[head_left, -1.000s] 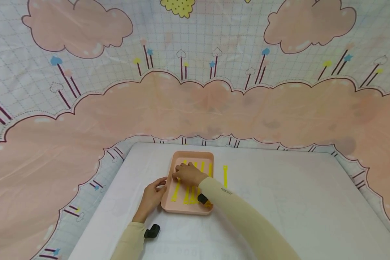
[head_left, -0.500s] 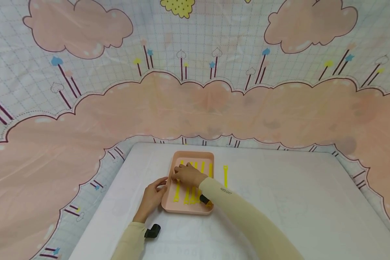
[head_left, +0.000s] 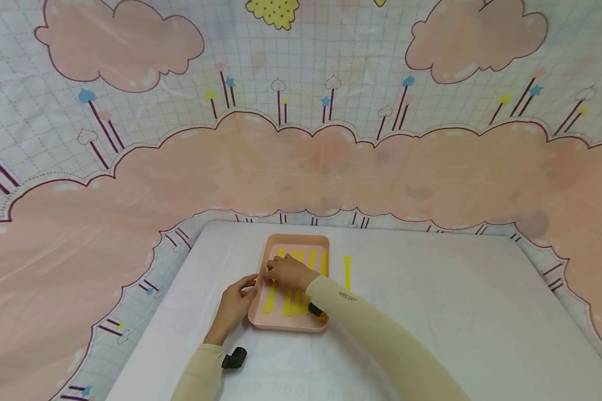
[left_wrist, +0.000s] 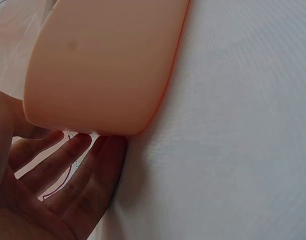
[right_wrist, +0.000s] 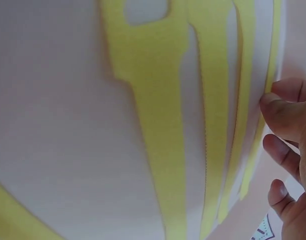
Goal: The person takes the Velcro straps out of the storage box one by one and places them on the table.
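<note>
A shallow pink tray (head_left: 288,325) lies on the white table, holding several long, flat yellow strips with notched, widened ends. My right hand (head_left: 288,272) reaches over the tray from the right. It pinches the leftmost yellow strip (head_left: 269,303) between thumb and index finger, seen in the right wrist view, where the other fingers hang beside it. Three neighbouring strips, such as a wide yellow strip (right_wrist: 160,115), lie to one side there. My left hand (head_left: 234,305) rests at the tray's left side. In the left wrist view its extended fingers (left_wrist: 68,165) touch the tray's outer wall.
One more yellow strip (head_left: 348,273) lies on the table just right of the tray. White table surface (head_left: 456,301) extends to the right. A cloud-patterned curtain (head_left: 301,167) hangs behind the table.
The pinched yellow strip has shifted slightly within the tray, its near end swinging right and then back left. My right hand moved a little left. My left hand and the tray stayed in place.
</note>
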Tool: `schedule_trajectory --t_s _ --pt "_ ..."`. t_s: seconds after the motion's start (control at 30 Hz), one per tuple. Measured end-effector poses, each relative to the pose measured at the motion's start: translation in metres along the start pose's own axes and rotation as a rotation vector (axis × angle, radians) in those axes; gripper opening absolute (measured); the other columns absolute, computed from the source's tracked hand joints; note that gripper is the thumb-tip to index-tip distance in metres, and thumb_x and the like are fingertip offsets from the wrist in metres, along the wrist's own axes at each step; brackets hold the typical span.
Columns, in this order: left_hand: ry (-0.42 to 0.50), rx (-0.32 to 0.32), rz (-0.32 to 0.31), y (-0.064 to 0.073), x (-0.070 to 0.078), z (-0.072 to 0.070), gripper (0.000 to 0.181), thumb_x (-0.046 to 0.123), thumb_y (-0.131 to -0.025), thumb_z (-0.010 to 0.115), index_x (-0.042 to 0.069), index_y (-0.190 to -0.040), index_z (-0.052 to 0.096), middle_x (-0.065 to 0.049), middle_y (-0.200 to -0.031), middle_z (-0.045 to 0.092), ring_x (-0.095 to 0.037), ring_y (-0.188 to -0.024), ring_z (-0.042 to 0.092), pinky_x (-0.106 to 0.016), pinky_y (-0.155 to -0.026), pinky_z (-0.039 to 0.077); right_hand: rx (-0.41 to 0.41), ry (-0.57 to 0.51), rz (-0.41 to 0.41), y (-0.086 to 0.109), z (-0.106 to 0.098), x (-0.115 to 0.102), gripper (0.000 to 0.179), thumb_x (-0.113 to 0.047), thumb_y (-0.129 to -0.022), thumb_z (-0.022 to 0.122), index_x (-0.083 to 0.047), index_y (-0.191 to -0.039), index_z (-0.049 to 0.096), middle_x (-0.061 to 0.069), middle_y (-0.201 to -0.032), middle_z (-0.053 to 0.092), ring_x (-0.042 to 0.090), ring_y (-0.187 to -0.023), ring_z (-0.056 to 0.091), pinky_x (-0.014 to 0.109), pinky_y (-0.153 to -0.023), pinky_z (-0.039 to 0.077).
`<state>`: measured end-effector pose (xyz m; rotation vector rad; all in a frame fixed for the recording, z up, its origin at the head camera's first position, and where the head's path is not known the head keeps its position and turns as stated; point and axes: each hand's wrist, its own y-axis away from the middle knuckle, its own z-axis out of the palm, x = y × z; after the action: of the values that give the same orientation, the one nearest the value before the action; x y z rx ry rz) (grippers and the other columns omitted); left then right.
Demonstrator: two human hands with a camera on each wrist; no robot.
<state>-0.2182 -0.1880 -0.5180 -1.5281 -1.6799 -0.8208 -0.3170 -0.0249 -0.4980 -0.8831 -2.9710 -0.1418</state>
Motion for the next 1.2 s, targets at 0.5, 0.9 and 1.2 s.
schedule_trajectory --t_s 0.5,0.9,1.2 --pt "0.004 0.023 0.032 -0.001 -0.005 0.000 0.039 0.005 -0.094 0.059 0.003 -0.133 0.060 -0.023 -0.122 0.066 -0.034 -0.100 0.070 -0.037 -0.079 0.058 0.092 0.082 -0.034 0.004 -0.003 -0.002 0.022 -0.031 -0.104 0.047 -0.028 -0.113 0.067 -0.005 -0.106 0.059 0.013 -0.096 0.052 0.023 -0.076 0.039" --pt "0.006 0.021 0.041 -0.001 -0.007 -0.001 0.041 0.006 -0.094 0.059 0.004 -0.134 0.059 -0.023 -0.123 0.066 -0.036 -0.102 0.069 -0.040 -0.081 0.058 0.175 0.053 -0.052 0.013 -0.019 0.000 0.021 -0.032 -0.103 0.045 -0.025 -0.109 0.064 -0.005 -0.105 0.055 0.013 -0.097 0.048 0.024 -0.077 0.039" --pt "-0.006 0.017 0.035 0.000 -0.008 -0.001 0.041 0.006 -0.094 0.059 0.005 -0.135 0.058 -0.022 -0.123 0.065 -0.034 -0.101 0.069 -0.040 -0.081 0.057 0.278 -0.010 -0.042 0.024 -0.029 -0.003 0.013 -0.027 -0.100 0.054 -0.023 -0.105 0.066 -0.004 -0.106 0.058 0.013 -0.096 0.052 0.026 -0.084 0.044"
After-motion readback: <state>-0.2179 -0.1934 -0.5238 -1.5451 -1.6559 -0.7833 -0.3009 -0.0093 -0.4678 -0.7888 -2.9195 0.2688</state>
